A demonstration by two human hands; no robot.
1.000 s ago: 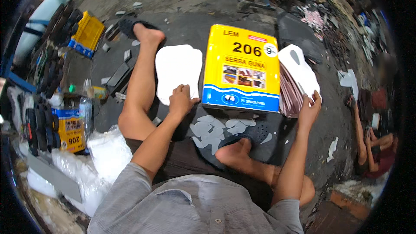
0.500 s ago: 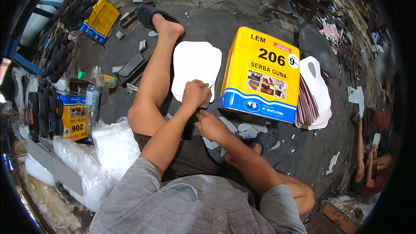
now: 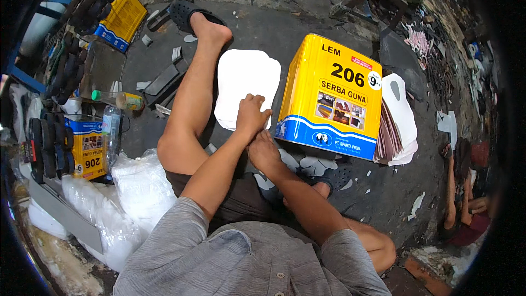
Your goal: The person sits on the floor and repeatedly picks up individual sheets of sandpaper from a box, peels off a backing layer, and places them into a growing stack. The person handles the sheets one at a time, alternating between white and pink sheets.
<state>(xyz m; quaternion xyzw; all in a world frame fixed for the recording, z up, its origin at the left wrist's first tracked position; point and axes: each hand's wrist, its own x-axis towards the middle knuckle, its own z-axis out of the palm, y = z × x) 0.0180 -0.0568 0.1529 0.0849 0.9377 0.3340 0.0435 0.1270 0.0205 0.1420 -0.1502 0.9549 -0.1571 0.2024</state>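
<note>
A stack of white, insole-shaped sheets [image 3: 246, 74] lies on the dark floor between my lower leg and a large yellow and blue tin can. My left hand [image 3: 253, 115] rests on its near right part, fingers spread against the top sheet and thumb out to the side. Just below, my right hand [image 3: 264, 151] is at the stack's near edge with its fingers drawn together. Whatever its fingertips hold is hidden. Beside and beneath my right forearm lie several small pale oval cut-outs [image 3: 315, 165].
The tin can [image 3: 331, 98] stands close on the right. Behind it leans a fanned pile of white and brown sheets [image 3: 399, 115]. On the left are plastic bottles [image 3: 111, 126], clear bags of white material [image 3: 139, 183] and racks of dark soles [image 3: 52, 142]. Another person [image 3: 471, 214] sits far right.
My left hand has shifted slightly up and its fingers have spread on the stack. My right hand has moved up to the stack's near edge, close under the left.
</note>
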